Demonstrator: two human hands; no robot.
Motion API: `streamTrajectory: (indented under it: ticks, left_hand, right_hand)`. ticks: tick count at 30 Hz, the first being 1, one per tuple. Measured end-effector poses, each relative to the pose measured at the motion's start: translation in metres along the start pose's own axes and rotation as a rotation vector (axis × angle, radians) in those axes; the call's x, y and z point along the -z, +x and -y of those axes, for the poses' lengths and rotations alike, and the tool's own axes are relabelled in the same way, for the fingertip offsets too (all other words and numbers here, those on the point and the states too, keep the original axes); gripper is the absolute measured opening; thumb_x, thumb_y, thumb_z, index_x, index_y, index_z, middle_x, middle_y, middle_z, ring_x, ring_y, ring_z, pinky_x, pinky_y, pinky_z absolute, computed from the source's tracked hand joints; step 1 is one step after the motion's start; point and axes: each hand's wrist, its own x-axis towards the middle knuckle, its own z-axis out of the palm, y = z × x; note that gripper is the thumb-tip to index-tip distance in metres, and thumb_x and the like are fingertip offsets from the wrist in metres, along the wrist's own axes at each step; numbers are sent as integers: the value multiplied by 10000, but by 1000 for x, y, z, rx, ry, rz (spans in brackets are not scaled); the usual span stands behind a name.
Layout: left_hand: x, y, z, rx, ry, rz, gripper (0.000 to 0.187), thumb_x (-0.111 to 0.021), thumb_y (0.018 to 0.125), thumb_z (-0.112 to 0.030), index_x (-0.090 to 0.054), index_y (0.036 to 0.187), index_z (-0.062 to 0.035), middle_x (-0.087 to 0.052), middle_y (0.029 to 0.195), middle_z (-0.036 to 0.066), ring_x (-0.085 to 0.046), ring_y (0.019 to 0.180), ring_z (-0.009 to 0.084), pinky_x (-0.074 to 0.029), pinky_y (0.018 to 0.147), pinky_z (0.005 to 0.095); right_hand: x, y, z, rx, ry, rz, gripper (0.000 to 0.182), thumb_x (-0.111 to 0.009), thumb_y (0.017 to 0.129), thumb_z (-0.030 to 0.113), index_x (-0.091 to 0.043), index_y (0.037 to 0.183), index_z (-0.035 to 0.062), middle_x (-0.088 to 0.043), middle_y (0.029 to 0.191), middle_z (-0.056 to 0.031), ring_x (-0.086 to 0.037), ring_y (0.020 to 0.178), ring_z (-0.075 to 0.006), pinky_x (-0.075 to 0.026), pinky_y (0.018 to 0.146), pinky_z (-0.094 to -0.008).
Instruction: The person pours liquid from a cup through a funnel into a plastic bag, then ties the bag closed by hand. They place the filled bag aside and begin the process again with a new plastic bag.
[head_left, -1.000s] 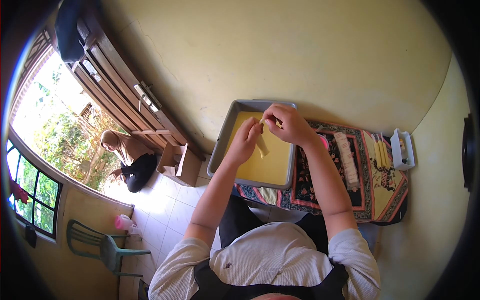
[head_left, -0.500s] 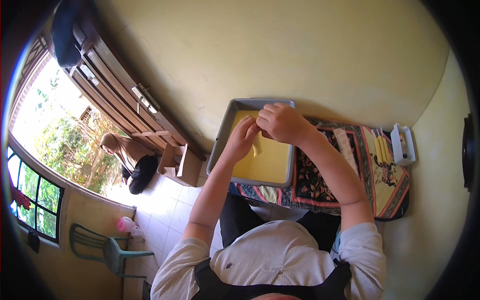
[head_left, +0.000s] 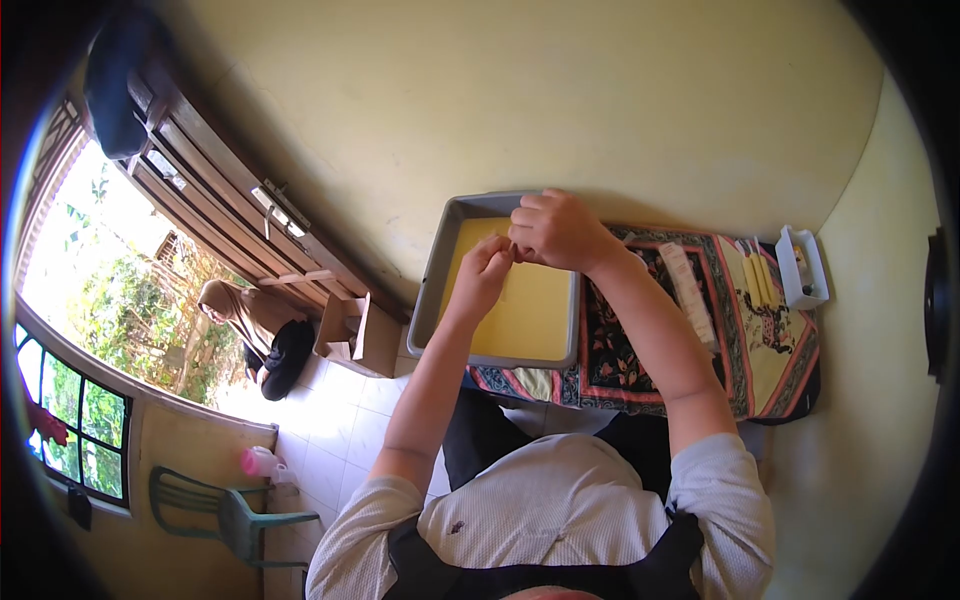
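Observation:
My left hand (head_left: 482,275) and my right hand (head_left: 553,232) meet over a grey tray (head_left: 428,290) with a flat yellow bottom (head_left: 530,318). The fingers of both are pinched together, fingertips touching or nearly so. Whatever lies between them is hidden or too small to name. The tray rests at the left end of a patterned cloth (head_left: 628,375).
On the cloth lie a pale printed strip (head_left: 686,290) and several yellow sticks (head_left: 757,277), beside a white bin (head_left: 802,268). A person (head_left: 262,325) sits by the open door, near a cardboard box (head_left: 375,340). A green chair (head_left: 235,520) stands lower left.
The small yellowish piece that hung below my fingers no longer shows. Both hands stay pinched together over the tray. The view has shifted slightly.

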Motion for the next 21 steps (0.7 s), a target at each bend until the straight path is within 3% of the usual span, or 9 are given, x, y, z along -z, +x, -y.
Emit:
streamTrajectory:
  ticks: [5, 8, 11, 14, 15, 18, 19, 21]
  left_hand:
    - [-2, -12, 18, 61, -170, -10, 213, -496, 1101, -138, -615, 993, 1, -629, 976, 58, -587, 944, 169, -479, 896, 314]
    - [-2, -15, 15, 33, -284, 42, 246, -441, 1174, -180, -591, 1047, -33, -643, 1057, 64, -614, 1026, 172, -492, 981, 330]
    - [2, -15, 1, 9, -460, 46, 286, -424, 1231, -250, -577, 1091, -53, -645, 1128, 81, -639, 1090, 202, -499, 1052, 374]
    - [3, -12, -21, 27, -660, -59, 289, -462, 1244, -303, -573, 1108, -73, -634, 1161, 93, -635, 1098, 238, -503, 1072, 411]
    - [6, -9, -24, 5, -695, -87, 283, -466, 1243, -300, -573, 1107, -76, -632, 1155, 91, -634, 1094, 241, -507, 1071, 412]
    - [13, 1, -23, -31, -899, -169, 256, -466, 1242, -275, -578, 1114, -84, -616, 1149, 80, -618, 1084, 247, -521, 1077, 411]
    - [14, 3, -22, -29, -979, -207, 251, -458, 1245, -265, -577, 1116, -85, -614, 1150, 83, -612, 1088, 249, -523, 1077, 414]
    - [10, 3, -21, -25, -1084, -295, 231, -459, 1243, -241, -577, 1112, -92, -601, 1160, 82, -598, 1097, 249, -521, 1086, 426]
  right_hand:
    - [-9, -7, 0, -6, 92, -21, 207, -797, 788, 175, -595, 764, 136, -585, 797, 2, -627, 807, -227, -525, 703, -410]
    - [-11, -15, 8, -148, 203, -15, 169, -779, 896, 169, -634, 852, 95, -613, 839, -38, -633, 824, -272, -541, 727, -422]
    - [-21, -28, 35, -531, 499, -186, 272, -773, 1014, 323, -720, 1081, 65, -693, 943, -65, -700, 943, -276, -574, 787, -423]
    - [-35, -49, 65, -784, 809, -171, 353, -692, 1127, 340, -693, 1310, 38, -749, 1108, -95, -728, 1034, -216, -565, 851, -352]
    - [-42, -56, 73, -851, 923, -151, 499, -716, 1113, 398, -675, 1415, 2, -771, 1187, -153, -737, 1125, -253, -583, 890, -388]
    - [-57, -66, 100, -926, 982, -113, 526, -721, 1112, 389, -664, 1465, 3, -779, 1245, -153, -734, 1114, -243, -583, 909, -395]
    - [-59, -69, 102, -963, 992, -22, 547, -729, 1109, 369, -648, 1489, -16, -785, 1254, -174, -745, 1025, -256, -589, 886, -386]
    - [-55, -65, 110, -1019, 997, -34, 491, -725, 1120, 338, -665, 1462, -8, -785, 1184, -126, -733, 977, -177, -581, 837, -341]
